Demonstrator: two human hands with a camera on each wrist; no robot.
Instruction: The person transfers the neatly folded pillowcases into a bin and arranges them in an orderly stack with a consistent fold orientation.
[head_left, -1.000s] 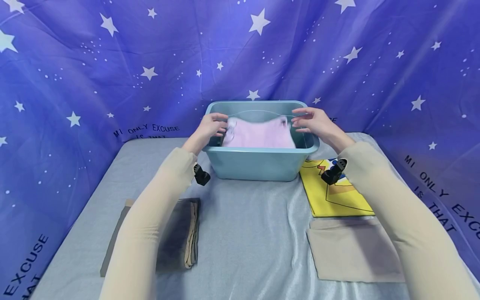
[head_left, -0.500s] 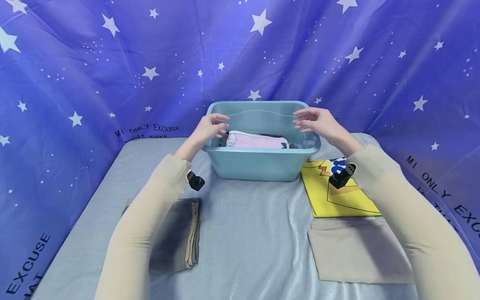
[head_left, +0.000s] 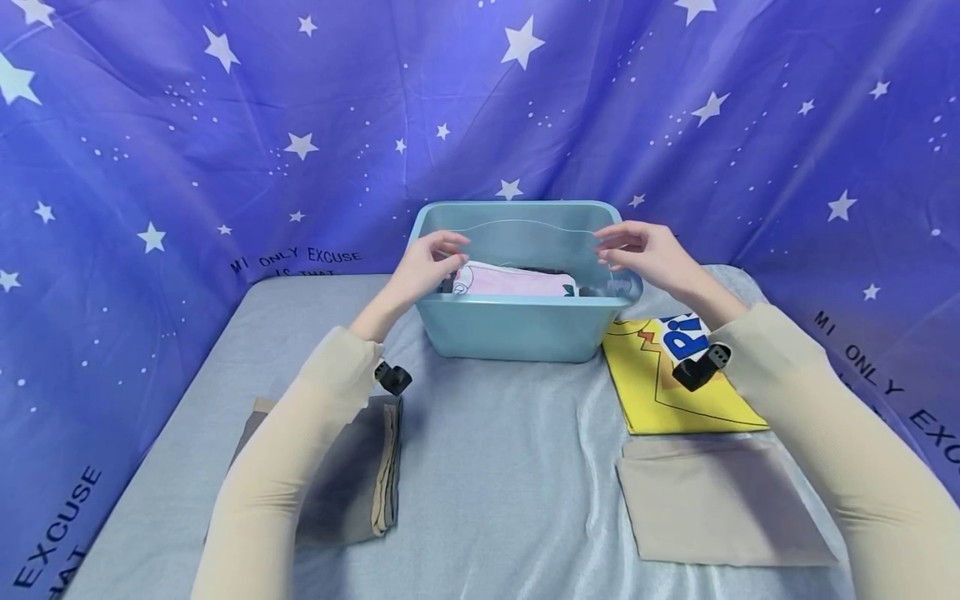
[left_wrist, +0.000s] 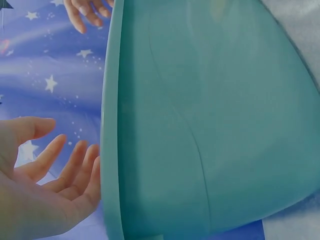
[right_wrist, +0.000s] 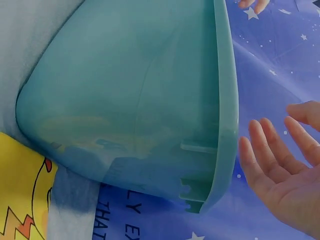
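A: Where's the pink cloth [head_left: 517, 282]?

B: Inside the blue tub [head_left: 517, 329], its lower part hidden behind the near wall.

A: And the hands?

B: Take the tub as the clock. The left hand [head_left: 429, 262] is at nine o'clock, the right hand [head_left: 651, 250] near three, both by the rim. Their fingers are loosely bent, a gap between thumb and fingers, holding nothing. Whether either touches the rim, I can't tell.

A: Any writing?

B: The starry curtain [head_left: 480, 100] says "MI ONLY EXCUSE", with "IS THAT" below, at nine o'clock. On the yellow cloth [head_left: 686, 404], at four o'clock, big blue letters seem to read "Pi".

A: Other cloths?

B: A beige one [head_left: 723, 504] towards five o'clock, and a dark grey folded one [head_left: 348, 479] between seven and eight.
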